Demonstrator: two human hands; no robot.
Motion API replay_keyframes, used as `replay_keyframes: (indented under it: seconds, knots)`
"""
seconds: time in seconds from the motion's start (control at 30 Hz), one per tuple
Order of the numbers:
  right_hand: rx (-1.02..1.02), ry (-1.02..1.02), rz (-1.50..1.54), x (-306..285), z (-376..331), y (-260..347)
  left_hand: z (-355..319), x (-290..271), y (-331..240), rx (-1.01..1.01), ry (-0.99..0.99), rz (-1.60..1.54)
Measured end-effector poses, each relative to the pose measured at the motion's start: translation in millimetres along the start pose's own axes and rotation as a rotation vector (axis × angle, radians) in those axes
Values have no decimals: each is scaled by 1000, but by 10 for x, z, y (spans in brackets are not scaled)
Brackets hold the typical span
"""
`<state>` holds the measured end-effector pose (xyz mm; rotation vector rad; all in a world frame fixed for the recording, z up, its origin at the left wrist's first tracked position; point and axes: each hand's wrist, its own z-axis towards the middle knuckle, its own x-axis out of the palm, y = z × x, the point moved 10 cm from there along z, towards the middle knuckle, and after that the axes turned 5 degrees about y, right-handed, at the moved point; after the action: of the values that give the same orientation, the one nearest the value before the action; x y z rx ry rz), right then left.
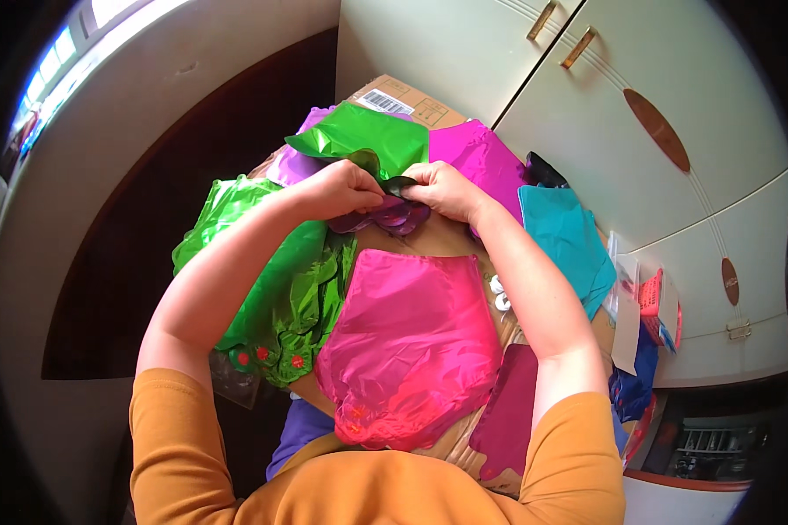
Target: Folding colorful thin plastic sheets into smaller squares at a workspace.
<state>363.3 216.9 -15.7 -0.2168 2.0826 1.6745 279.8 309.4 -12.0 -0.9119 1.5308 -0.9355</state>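
Both hands meet over the far middle of a cardboard surface. My left hand (346,189) is closed, thumb and fingers pinching the edge of a dark purple piece of shiny film (392,217) with rounded, petal-like folds. On its other side my right hand (445,190) is closed in a pinch on the dark folded edge of the same film. A bright green shiny sheet (368,136) lies just beyond the fingers, its near edge curling; whether it joins the dark film is hidden. Nearer my body a large pink film piece (411,341) lies flat.
Green film (276,280) with red spots lies left, magenta film (477,162) at the far right, teal film (565,241) at the right. Maroon film (508,402) is by my right elbow. Small white objects (500,293) rest near my right forearm. Cabinets (657,131) stand behind.
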Motion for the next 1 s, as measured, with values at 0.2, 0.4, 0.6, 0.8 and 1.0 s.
replay_keyframes:
  seconds: [0.2, 0.4, 0.6, 0.8, 1.0]
  knots:
    - [90, 8, 12, 47, -38, 67, 40, -144, -309, 107, -228, 364]
    - [38, -326, -84, -118, 149, -68, -277, 305, -1065, 685, -518, 1259]
    - [186, -594, 428, -809, 408, -403, -219, 112, -289, 158, -393, 938]
    - [142, -1607, -726, -2941, -1005, 1270, -195, 150, -356, 26, -361, 958]
    - [-347, -933, -1089, -1818, -1194, 1933, -396, -20, -447, -18, -427, 1084]
